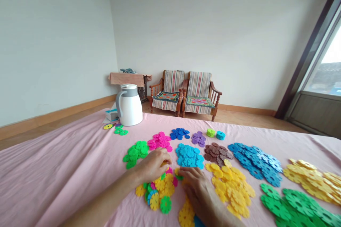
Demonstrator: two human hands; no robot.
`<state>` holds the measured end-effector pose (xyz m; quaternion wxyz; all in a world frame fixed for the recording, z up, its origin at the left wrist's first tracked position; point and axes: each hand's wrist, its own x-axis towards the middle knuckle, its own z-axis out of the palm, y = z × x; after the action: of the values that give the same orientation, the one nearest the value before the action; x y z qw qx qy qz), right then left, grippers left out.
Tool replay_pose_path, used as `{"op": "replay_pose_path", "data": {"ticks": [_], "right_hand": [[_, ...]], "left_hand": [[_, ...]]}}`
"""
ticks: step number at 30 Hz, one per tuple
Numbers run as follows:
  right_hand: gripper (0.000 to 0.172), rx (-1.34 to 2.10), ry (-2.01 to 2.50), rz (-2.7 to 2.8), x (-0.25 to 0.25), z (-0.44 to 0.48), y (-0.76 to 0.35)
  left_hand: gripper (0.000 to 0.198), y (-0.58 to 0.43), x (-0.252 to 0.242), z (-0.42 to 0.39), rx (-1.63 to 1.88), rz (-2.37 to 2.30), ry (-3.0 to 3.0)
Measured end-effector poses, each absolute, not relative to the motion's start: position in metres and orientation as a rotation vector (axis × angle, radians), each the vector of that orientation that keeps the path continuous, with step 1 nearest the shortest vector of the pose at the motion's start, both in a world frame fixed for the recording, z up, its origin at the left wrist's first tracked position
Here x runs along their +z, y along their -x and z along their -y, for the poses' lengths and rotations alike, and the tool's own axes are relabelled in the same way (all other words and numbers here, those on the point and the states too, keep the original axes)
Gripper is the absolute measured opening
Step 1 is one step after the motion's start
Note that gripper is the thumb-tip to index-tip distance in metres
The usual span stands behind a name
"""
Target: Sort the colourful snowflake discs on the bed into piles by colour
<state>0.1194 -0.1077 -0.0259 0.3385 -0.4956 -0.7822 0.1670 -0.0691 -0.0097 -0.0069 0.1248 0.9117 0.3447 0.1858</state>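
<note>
My left hand [156, 163] is over a mixed pile of flower-shaped plastic discs [160, 188] in yellow, green, pink and blue. Its fingers are curled inward around a yellow disc [165, 163], partly hidden by them. To the right, my right hand [197, 181] lies low with its fingers stretched forward. Its fingertips touch or nearly touch a yellow disc and a green disc [180, 177] at the pile's right side. More yellow discs [186, 214] lie partly under my right wrist. A light blue pile [189, 155] is just beyond both hands.
Single-colour disc piles surround the hands: green [135, 153], pink [160, 142], dark blue [179, 133], purple [198, 138], brown [217, 153], yellow [233, 188] and larger blue [255, 163]. A white jug [131, 108] stands at the back left of the pink cloth [80, 159].
</note>
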Motion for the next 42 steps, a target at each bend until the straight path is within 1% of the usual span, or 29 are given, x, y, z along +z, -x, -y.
{"op": "replay_pose_path", "data": {"ticks": [7,11,14,18,23,26,28,30,38,42], "right_hand": [[0.022,0.496,1.416,1.856,-0.033,0.105,-0.122],[0.017,0.459,1.551,1.815,-0.032,0.102,-0.125],[0.012,0.462,1.571,1.905,-0.025,0.108,-0.126],[0.019,0.534,1.555,2.004,-0.016,0.115,-0.128],[0.025,0.59,1.584,2.014,-0.013,0.116,-0.131],[0.029,0.6,1.57,2.026,-0.013,0.117,-0.131],[0.026,0.594,1.563,2.028,-0.015,0.117,-0.131],[0.02,0.582,1.561,2.016,-0.018,0.116,-0.132],[0.009,0.513,1.563,1.964,-0.031,0.108,-0.132],[0.01,0.555,1.567,1.933,-0.03,0.107,-0.131]], "left_hand": [[0.017,0.065,0.006,0.025,0.5,-0.728,-2.645],[0.031,0.061,0.006,0.032,0.464,-0.698,-2.697],[0.027,0.057,0.003,0.035,0.47,-0.723,-2.708],[0.017,0.055,-0.001,0.034,0.502,-0.727,-2.701],[0.01,0.056,-0.003,0.034,0.522,-0.751,-2.668],[0.013,0.056,-0.002,0.034,0.496,-0.737,-2.684],[0.021,0.056,-0.001,0.035,0.471,-0.733,-2.693],[0.025,0.056,-0.001,0.035,0.457,-0.74,-2.695],[0.02,0.054,-0.005,0.034,0.461,-0.739,-2.686],[0.019,0.054,-0.006,0.033,0.468,-0.724,-2.688]]}}
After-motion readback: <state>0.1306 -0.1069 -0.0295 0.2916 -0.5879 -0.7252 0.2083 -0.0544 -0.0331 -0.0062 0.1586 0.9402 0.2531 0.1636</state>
